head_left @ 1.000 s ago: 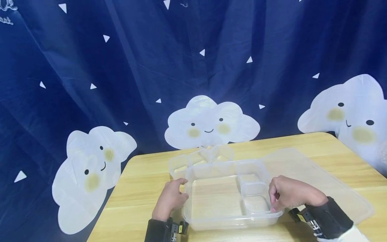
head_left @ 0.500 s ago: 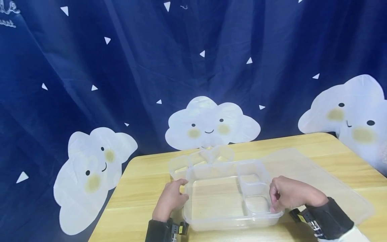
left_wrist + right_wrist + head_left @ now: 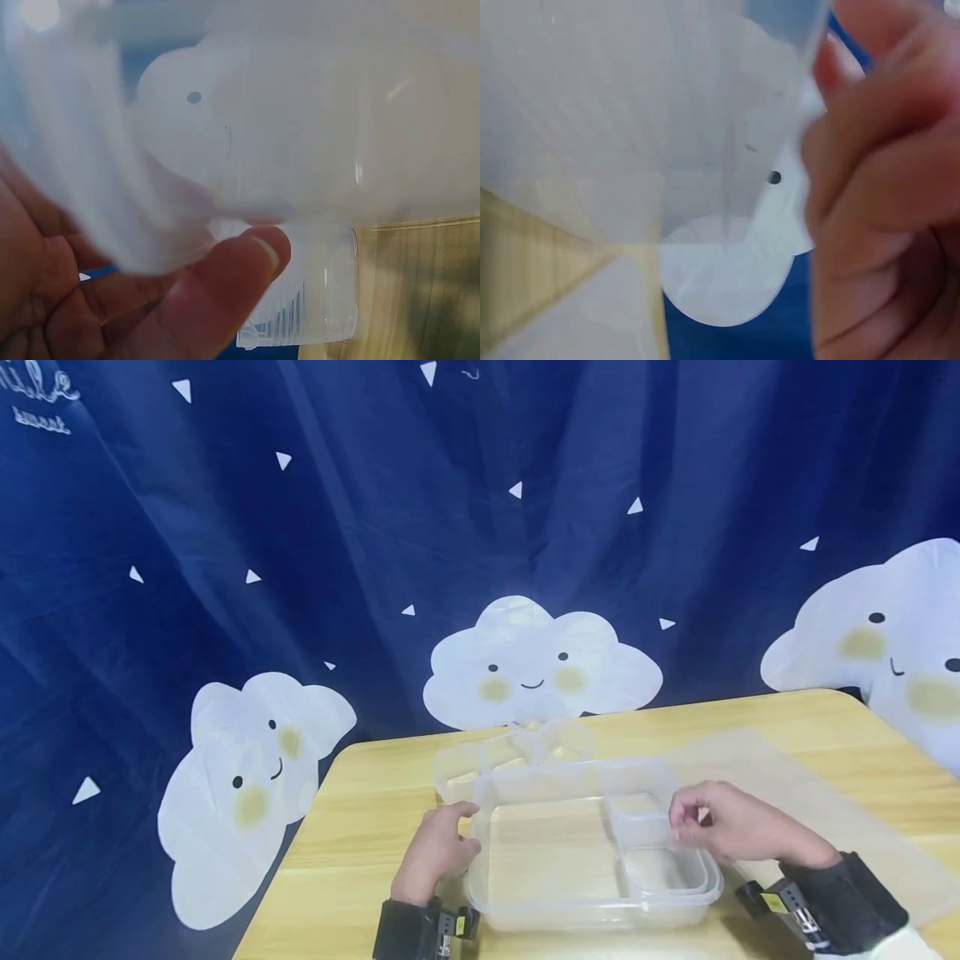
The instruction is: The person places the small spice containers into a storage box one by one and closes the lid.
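Plastic cups [image 3: 504, 750] behind wider box [image 3: 562, 917]

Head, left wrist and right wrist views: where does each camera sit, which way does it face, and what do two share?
Head: worn on the head, facing forward and down at the plastic box; left hand and right hand show.
Left wrist: on that wrist, facing translucent plastic; part of that hand shows.
Right wrist: likewise, facing blurred plastic; curled fingers show.
Shared: both wrist views show wooden tabletop.
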Demonstrator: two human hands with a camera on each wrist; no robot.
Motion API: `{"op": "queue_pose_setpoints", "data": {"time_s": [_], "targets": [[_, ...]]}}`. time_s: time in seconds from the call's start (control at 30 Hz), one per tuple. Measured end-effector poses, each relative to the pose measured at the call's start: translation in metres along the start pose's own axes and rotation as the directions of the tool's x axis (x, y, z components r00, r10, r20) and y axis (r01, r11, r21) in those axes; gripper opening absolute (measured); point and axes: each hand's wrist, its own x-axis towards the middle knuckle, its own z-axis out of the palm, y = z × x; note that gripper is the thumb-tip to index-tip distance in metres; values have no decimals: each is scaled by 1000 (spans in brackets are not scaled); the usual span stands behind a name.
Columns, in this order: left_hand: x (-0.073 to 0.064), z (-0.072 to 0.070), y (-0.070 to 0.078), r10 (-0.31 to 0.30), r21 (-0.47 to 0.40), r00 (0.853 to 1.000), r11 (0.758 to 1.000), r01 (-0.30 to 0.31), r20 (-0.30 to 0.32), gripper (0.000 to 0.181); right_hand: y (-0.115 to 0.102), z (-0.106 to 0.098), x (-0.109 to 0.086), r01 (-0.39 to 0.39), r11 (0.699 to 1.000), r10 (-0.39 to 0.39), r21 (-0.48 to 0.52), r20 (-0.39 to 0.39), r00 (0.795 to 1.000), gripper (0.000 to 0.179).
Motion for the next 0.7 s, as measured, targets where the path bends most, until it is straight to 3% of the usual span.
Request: {"op": "queue_pose_setpoints", "data": {"time_s": [0.07, 0.13, 0.23, 0.4, 0.53, 0.7], "targets": [[0, -1, 0, 4, 13, 1000, 1000, -4, -7, 49, 1, 0, 3, -86, 996, 90, 34, -119, 989, 11], [-1, -2, 0, 10, 25, 1000, 1000, -10, -12, 49, 3, 2, 5, -184, 978, 202, 96, -223, 954, 4], [-2, -2, 0, 11, 21, 1000, 1000, -11, -13, 51, 7, 5, 7, -278, 944, 322, 177, -313, 894, 10], [-4, -2, -1, -6, -3, 1000, 1000, 6, -2, 51, 19, 11, 10, -337, 878, 446, 341, -325, 834, 18], [-2, -1, -4, -23, -47, 1000, 999, 24, 16, 49, 25, 14, 9, -367, 831, 511, 417, -314, 800, 22], [2, -7, -11, -22, -115, 1000, 993, 23, 9, 45, 30, 14, 12, -383, 800, 541, 462, -280, 793, 25]]}}
